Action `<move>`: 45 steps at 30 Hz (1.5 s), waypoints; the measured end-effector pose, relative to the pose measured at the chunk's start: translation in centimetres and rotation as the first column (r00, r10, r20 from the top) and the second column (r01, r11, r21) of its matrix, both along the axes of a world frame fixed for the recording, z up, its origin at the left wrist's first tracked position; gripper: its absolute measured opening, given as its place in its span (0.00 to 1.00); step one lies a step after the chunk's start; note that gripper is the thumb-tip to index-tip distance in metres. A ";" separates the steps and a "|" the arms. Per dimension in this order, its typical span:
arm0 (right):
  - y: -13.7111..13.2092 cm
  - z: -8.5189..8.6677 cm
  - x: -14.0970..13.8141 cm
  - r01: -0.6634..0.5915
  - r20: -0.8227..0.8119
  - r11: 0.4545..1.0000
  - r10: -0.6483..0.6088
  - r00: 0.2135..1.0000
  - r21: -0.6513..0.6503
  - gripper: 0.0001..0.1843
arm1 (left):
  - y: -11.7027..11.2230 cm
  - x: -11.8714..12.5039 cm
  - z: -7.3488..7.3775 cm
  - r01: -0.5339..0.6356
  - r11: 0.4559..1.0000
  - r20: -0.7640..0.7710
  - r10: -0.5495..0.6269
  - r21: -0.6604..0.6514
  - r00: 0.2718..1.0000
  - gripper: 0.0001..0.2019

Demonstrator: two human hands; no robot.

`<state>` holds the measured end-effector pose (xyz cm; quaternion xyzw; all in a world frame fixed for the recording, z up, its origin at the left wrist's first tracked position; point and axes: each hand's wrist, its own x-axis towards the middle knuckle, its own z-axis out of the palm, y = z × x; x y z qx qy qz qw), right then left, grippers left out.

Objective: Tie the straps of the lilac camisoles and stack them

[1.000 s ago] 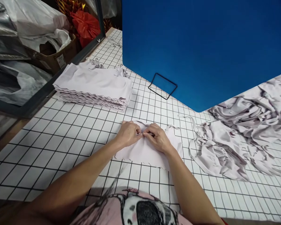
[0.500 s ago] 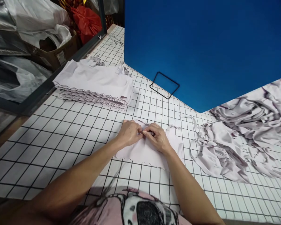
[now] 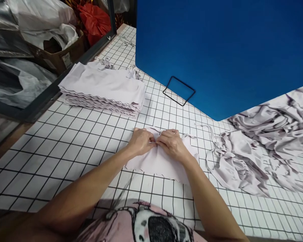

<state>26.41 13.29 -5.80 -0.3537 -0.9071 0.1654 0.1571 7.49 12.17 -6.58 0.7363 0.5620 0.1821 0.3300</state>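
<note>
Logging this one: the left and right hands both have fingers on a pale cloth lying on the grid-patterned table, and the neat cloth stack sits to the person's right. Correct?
Not quite: the neat cloth stack sits to the person's left, as the head view shows. The left hand and right hand do have fingers on the pale cloth.

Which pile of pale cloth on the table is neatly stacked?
The left pile, beyond the left hand: its layers lie flat, edges roughly aligned, whereas the far heap and nearer heap on the right lie crumpled.
</note>
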 end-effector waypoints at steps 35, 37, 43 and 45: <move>13.1 -1.9 -5.6 0.372 -0.178 0.916 -0.395 0.901 -0.148 0.23 | -1.0 -0.3 0.6 -0.046 0.970 -0.136 0.080 0.238 0.987 0.08; 13.4 -2.3 -5.8 0.398 -0.072 0.916 -0.400 0.914 -0.043 0.24 | -1.2 0.0 0.2 -0.013 0.908 -0.199 0.106 0.418 0.974 0.17; 14.5 -2.3 -5.6 0.402 0.091 0.915 -0.398 0.913 -0.039 0.29 | -0.9 0.7 -2.5 0.302 0.872 -0.399 -0.137 0.386 0.906 0.29; 14.9 -2.1 -5.2 0.391 0.119 0.919 -0.384 0.916 -0.047 0.30 | -0.8 0.8 -3.0 0.299 0.890 -0.432 -0.133 0.343 0.892 0.30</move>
